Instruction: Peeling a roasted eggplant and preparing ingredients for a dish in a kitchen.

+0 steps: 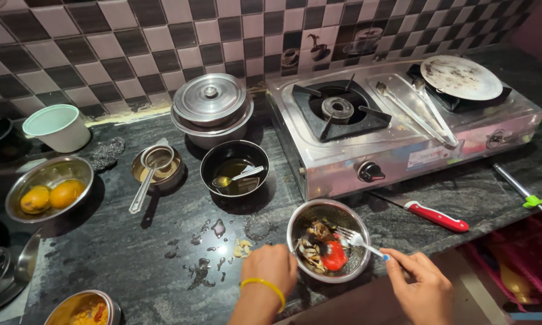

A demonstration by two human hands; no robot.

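Right hand (420, 283) fingers are pinching a fork (360, 241), its tines resting in a steel bowl (328, 241) of red and dark food; left hand (271, 265), fingers curled, is steadying the bowl's rim on the dark counter (144, 253), just before a 2-burner stove (403, 120); a red-handled knife (436, 216) is lying nearby.

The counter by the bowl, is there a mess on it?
Yes. The dark counter has wet splashes and a few pale scraps lying loose just left of the left hand, outside the steel bowl. The right hand holds a fork in that bowl.
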